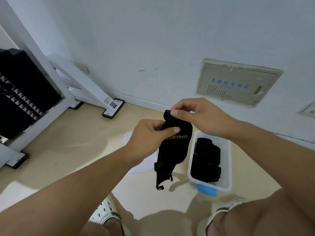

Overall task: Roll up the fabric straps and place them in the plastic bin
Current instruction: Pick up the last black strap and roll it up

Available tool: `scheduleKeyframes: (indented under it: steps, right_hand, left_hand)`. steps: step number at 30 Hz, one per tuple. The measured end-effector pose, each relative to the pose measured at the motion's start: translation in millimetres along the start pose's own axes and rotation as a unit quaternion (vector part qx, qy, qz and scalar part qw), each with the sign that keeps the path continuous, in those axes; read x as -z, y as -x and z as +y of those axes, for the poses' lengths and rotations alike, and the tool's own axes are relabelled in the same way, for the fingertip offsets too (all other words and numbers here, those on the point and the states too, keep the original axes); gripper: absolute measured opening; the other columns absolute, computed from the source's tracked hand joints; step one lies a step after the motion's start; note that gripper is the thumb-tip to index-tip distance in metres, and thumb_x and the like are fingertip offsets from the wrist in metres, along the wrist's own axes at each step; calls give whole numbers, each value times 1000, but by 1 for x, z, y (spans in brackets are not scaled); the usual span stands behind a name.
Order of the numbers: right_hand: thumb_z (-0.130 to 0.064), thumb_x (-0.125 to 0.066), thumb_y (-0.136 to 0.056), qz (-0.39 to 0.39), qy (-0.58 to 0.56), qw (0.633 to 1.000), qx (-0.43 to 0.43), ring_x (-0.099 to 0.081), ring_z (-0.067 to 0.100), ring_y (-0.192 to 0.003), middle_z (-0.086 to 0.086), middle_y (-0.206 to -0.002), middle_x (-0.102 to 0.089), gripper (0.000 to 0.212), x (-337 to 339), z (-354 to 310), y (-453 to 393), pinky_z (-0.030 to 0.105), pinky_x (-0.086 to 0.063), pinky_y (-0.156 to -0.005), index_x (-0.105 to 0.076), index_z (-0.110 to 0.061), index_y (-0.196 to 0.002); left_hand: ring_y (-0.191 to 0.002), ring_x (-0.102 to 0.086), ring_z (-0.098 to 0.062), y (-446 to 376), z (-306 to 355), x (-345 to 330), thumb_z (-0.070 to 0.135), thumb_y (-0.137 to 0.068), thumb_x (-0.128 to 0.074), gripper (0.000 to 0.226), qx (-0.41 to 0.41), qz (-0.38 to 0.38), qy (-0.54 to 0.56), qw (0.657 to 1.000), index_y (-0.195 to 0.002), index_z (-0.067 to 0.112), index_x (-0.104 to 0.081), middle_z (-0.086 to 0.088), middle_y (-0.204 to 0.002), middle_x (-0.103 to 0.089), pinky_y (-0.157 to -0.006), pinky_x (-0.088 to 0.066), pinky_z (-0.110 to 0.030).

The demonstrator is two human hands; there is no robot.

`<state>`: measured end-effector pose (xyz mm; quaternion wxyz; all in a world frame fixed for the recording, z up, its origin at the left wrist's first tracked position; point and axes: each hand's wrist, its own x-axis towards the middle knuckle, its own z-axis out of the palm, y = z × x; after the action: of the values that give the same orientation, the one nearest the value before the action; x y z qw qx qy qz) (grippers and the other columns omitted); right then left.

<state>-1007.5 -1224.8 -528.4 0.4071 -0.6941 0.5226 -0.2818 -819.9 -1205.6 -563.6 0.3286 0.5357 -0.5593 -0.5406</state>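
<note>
Rack: 1 white-framed rack (56, 77) stood far left w/ black studded panels, feet on the floor.
Wall socket: 1 (81, 68) behind the rack's brace.
Shoes: 2 pale perforated clogs; left one (105, 212), right one (221, 212), both at bottom edge.
Lid: 1 clear lid (141, 166) lay flat on floor, partly hidden behind the strap.
Left hand: (150, 138) fingers curled, thumb pressed on the strap's upper part, gripping it.
Strap: 1 black fabric strap (172, 155) w/ yellow lettering, held in the air betw. both hands, tail hanging toward floor, left of the bin.
Right hand: (201, 114) thumb & forefinger pinched the strap's top end.
Bin: 1 clear plastic bin (227, 167) w/ blue latch, on floor, black rolled straps (206, 159) inside; count unclear.
Wall panel: 1 beige box cover (238, 82), blue lettering.
Floor: beige, smooth.
Walls: white.
</note>
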Motion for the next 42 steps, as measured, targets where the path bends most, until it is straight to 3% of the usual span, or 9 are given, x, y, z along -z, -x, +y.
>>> scheduleKeyframes:
  steps: [5, 10, 13, 19, 23, 28, 34, 38, 42]
  right_hand:
    - [-34, -64, -98, -5, 12, 1000, -8, -71, 17, -95, -3, -97, -77, 14, 2, 1, -3, 38, -52, -94, -75, -25, -100]
    - [-40, -68, -94, -5, 11, 999, -41, -55, 17, -65, 9, -77, -71, 19, -3, 0, -3, 32, -42, -68, -65, -22, -99]
    - [-43, -72, -91, 5, -30, 995, -97, -56, 10, -59, 1, -73, -69, 30, -5, 3, -4, 26, -40, -64, -57, -18, -98]
    - [-46, -76, -86, -14, -66, 987, -144, -62, 13, -74, 1, -82, -70, 32, -8, 3, -5, 28, -46, -76, -65, -17, -88]
    - [-47, -76, -86, -17, -21, 990, -138, -64, 13, -74, 9, -92, -76, 34, -5, 4, -1, 30, -49, -78, -70, -14, -92]
    - [-37, -78, -86, -83, -39, 989, -115, -71, 13, -88, 1, -102, -76, 26, 6, 8, 6, 31, -55, -88, -74, -17, -102]
    - [-29, -86, -79, -103, 78, 991, -27, -67, 20, -94, -3, -95, -75, 23, 4, 13, 7, 39, -50, -89, -75, -30, -100]
    - [-33, -82, -83, -113, 51, 992, -28, -59, 6, -69, -1, -86, -71, 19, 9, 13, 4, 18, -41, -66, -75, -28, -100]
    - [-27, -87, -79, -90, 38, 995, -4, -69, 9, -90, -9, -99, -74, 42, 4, 19, 1, 24, -52, -87, -67, -33, -115]
  left_hand:
    - [-74, -75, -21, -3, -3, 1, 31, -72, -93, 35, -2, 62, -23, 998, -85, 7, -71, -9, -82, -76, -79, -64, -40]
    - [-80, -66, 1, -2, -3, 1, 26, -68, -96, 68, -86, 43, -108, 989, -121, 33, -54, 10, -103, -65, -69, -54, -15]
    - [-99, -59, 2, -2, -6, 2, 28, -64, -96, 77, -173, 44, -220, 959, -128, 38, -55, 17, -121, -56, -83, -54, -20]
    - [-94, -52, 13, -1, -7, 2, 36, -71, -90, 64, -239, 79, -315, 915, -129, 28, -63, 23, -108, -62, -86, -43, -9]
    - [-93, -65, -4, 2, 0, 3, 42, -78, -86, 50, -195, 75, -323, 923, -123, 32, -69, 14, -100, -75, -86, -51, -24]
    - [-79, -70, 0, -4, -3, 6, 34, -73, -89, 26, -140, 61, -274, 950, -97, 32, -78, 13, -83, -77, -73, -55, -18]
    - [-47, -46, -4, -10, -3, 16, 35, -79, -86, 15, -90, 1, -228, 970, -73, 28, -74, 16, -48, -52, -49, -32, -12]
    - [-62, -53, -1, -12, 3, 25, 45, -85, -79, 29, -55, -41, -212, 975, -90, 17, -76, 1, -73, -64, -58, -37, -12]
    - [-83, -63, -13, -13, 0, 30, 65, -81, -74, 41, 5, -62, -145, 987, -98, 27, -80, -19, -101, -72, -83, -44, -27]
